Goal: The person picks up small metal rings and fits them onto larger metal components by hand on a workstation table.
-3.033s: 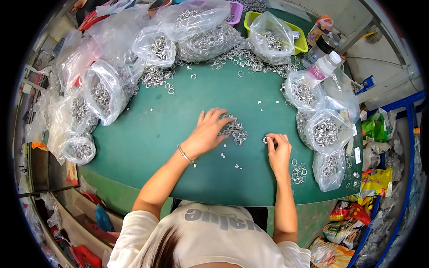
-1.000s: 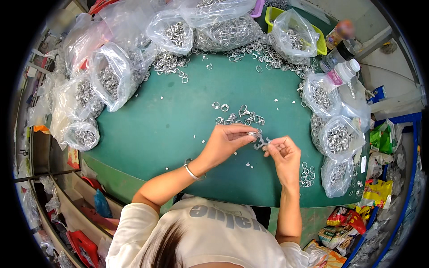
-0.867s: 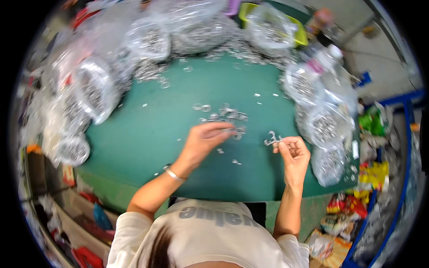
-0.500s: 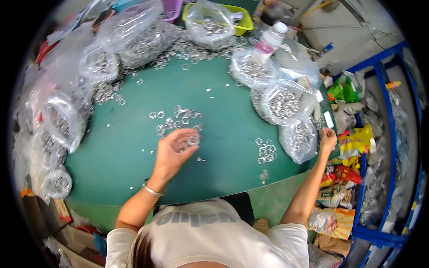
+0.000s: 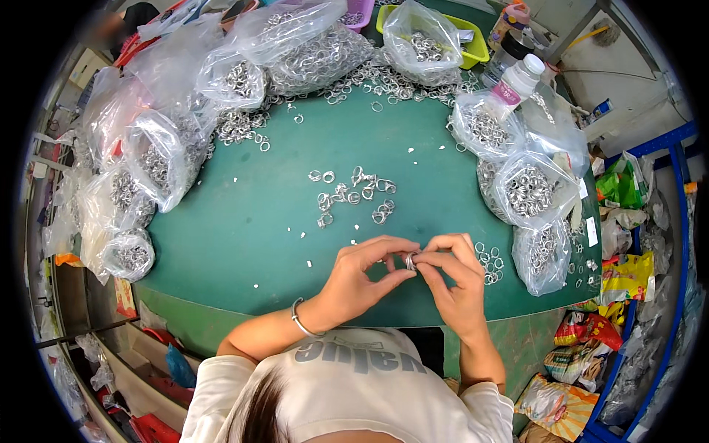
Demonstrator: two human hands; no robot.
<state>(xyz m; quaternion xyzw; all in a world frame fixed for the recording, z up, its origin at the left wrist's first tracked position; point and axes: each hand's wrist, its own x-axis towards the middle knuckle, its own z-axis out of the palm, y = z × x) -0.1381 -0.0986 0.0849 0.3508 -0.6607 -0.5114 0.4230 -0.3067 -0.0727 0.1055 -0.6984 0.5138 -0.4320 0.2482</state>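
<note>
Both hands meet over the near side of the green table. My left hand is closed on a silver ring, pinched between thumb and fingers. From the other side, my right hand has its fingertips pressed together against the same ring; whether a second small piece is between them is hidden. Beyond my hands lies a loose group of silver rings. Just past my right hand is another small cluster of rings, partly covered by that hand.
Clear plastic bags of rings line the left side and right side of the green table. Rings spill along the back near a yellow-green basket. A white-capped bottle stands at the right. Blue shelving holds packages.
My right hand has come from the table's right edge to meet the left. My left hand has drawn nearer with the ring. The whole view has shifted.
</note>
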